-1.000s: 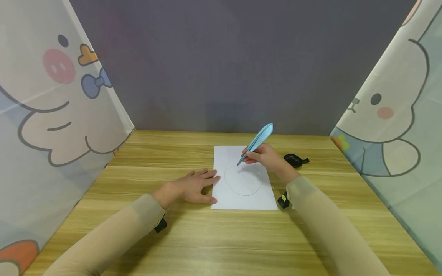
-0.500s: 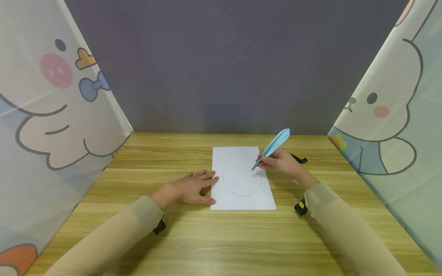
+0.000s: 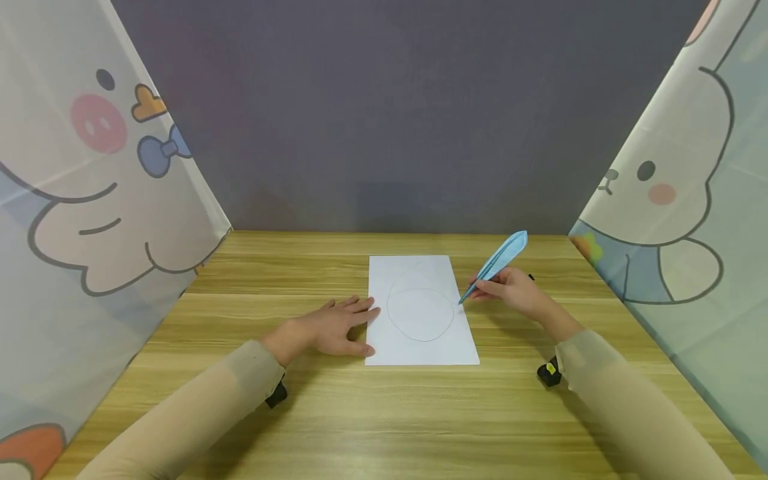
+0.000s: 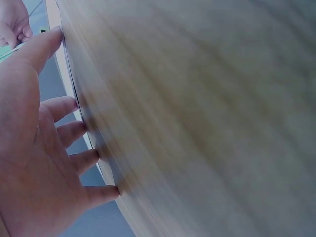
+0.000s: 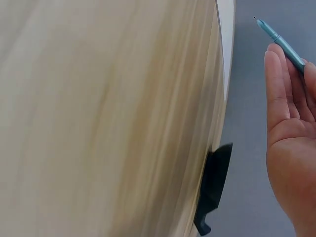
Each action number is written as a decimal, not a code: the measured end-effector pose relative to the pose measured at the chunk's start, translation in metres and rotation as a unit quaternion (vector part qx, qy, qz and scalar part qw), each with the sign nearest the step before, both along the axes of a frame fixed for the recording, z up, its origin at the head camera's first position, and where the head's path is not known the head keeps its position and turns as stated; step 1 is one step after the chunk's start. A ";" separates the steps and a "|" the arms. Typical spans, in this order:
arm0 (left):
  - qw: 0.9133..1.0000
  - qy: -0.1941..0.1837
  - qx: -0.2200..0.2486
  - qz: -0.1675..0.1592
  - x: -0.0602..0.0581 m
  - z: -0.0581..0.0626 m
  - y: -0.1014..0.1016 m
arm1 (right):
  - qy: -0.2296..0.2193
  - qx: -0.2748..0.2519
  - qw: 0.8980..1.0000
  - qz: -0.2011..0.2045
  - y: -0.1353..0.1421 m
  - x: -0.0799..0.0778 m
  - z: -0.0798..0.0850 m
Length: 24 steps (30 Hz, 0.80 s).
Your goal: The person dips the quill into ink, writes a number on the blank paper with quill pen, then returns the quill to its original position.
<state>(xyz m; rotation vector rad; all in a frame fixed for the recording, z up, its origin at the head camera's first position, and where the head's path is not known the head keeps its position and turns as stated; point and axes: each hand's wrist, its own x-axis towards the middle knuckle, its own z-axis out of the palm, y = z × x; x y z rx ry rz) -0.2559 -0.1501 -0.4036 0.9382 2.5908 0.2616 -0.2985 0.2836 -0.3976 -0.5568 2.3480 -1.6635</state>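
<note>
A white sheet of paper (image 3: 420, 353) lies on the table, bearing a thin rounded outline and a curved line running up from its left side. My left hand (image 3: 339, 328) rests with spread fingers at the sheet's left edge, thumb and fingertips touching the paper. In my right hand (image 3: 510, 290) I pinch a light blue feather-shaped pen (image 3: 503, 257) between thumb and fingers. The pen leans up to the right, its tip over the sheet's right edge. In the right wrist view, the bare tip of the pen (image 5: 276, 37) appears raised off the table.
Behind the right hand sits a small black object (image 5: 215, 180), mostly hidden in the head view. The wood-grain table (image 3: 360, 427) ends at a dark grey panel (image 3: 384, 120). Cartoon-printed cloths stand on the left (image 3: 138, 220) and right (image 3: 666, 220).
My right hand has moved right and slightly nearer with the pen, from the upper part of the drawing to the sheet's right edge. A line now crosses the outline's top. The left hand stays put.
</note>
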 end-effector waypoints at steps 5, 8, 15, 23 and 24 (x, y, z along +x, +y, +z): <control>1.000 -0.002 0.002 0.002 0.001 0.000 0.000 | 0.009 -0.011 1.000 0.002 0.008 0.003 0.001; 1.000 -0.002 0.002 0.001 0.001 0.001 0.000 | 0.011 -0.012 1.000 0.005 0.013 0.003 0.000; 1.000 -0.002 0.007 0.000 0.002 0.001 0.000 | 0.008 -0.032 0.999 0.017 0.021 0.002 -0.001; 1.000 -0.002 0.004 0.001 0.001 0.000 0.000 | 0.022 -0.030 0.999 0.020 0.025 0.005 0.000; 1.000 -0.002 0.002 0.001 0.001 0.000 0.000 | 0.024 -0.023 0.999 0.014 0.025 0.005 0.000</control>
